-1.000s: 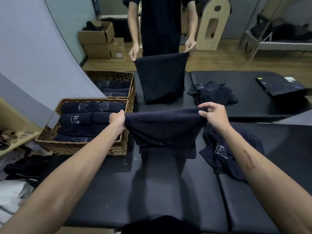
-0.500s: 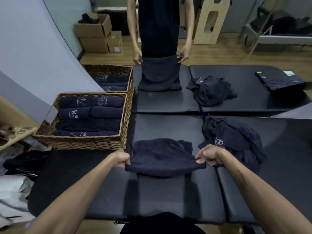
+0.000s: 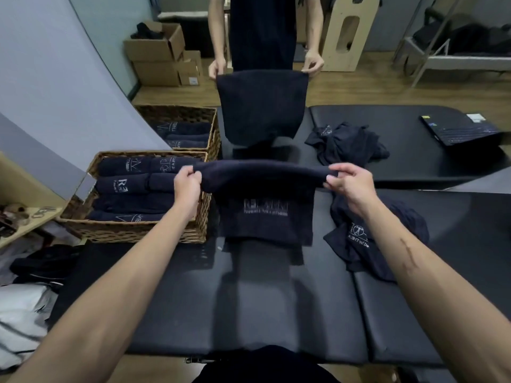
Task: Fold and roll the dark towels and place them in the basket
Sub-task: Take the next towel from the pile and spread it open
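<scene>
The left hand (image 3: 187,181) and the right hand (image 3: 349,181) each pinch one top corner of a single dark towel (image 3: 265,211), with fingers closed tight on the fabric. The towel hangs folded over between the two hands, its top edge stretched level from fingers to fingers. A pale printed logo faces the camera below that edge. The lower hem rests against the black padded table (image 3: 249,308) below the fingers.

Two wicker baskets stand to the left of the left fingers. The near basket (image 3: 132,233) sits just beside the left hand and holds rolled dark towels (image 3: 130,186) in four rows, several with pale logos showing. The far basket (image 3: 179,111) stands beyond it, touching its far rim, and holds at least three more rolled towels; the exact count there cannot be told.

Two loose heaps of dark towels lie on the table. One heap (image 3: 387,239) lies just below and right of the right fingers. The other heap (image 3: 345,142) lies beyond the right fingers, on the far pad.

A second person (image 3: 262,31) stands across the table, beyond the held towel, with two hands pinching the top corners of one hanging dark towel (image 3: 262,106).

One laptop (image 3: 464,129) lies at the far right of the table, well apart from both hands. Cardboard boxes (image 3: 157,56) are stacked on the floor beyond the baskets.
</scene>
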